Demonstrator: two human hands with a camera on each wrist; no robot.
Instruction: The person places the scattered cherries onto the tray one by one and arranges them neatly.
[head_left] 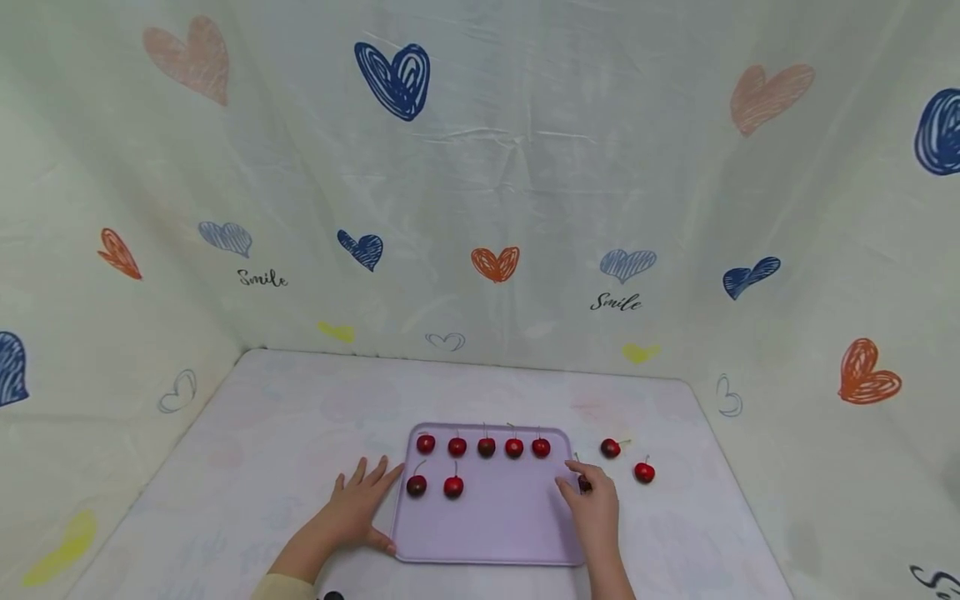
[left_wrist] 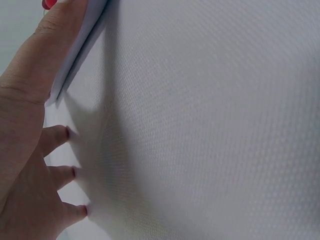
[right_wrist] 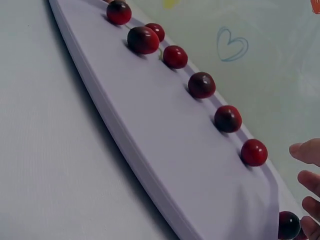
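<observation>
A lilac tray (head_left: 517,525) lies on the table with a back row of cherries, such as the middle cherry (head_left: 487,447), and two more in front at its left. My left hand (head_left: 351,510) is spread along the tray's left side, thumb and fingertips at the rim. In the left wrist view the thumb (left_wrist: 47,55) lies against the tray's edge. Beyond the tray's right rim, my right hand (head_left: 597,507) is over a dark cherry (head_left: 584,483), partly hidden by the fingers. Its thumb and forefinger stand apart. The right wrist view shows this dark cherry (right_wrist: 288,225) beside the fingertips (right_wrist: 309,225).
Two loose cherries, one dark red (head_left: 611,448) and one bright red (head_left: 644,472), lie on the table right of the tray. A small black round object (head_left: 333,596) shows at the bottom edge. A heart-printed curtain (head_left: 495,183) surrounds the table's back and sides.
</observation>
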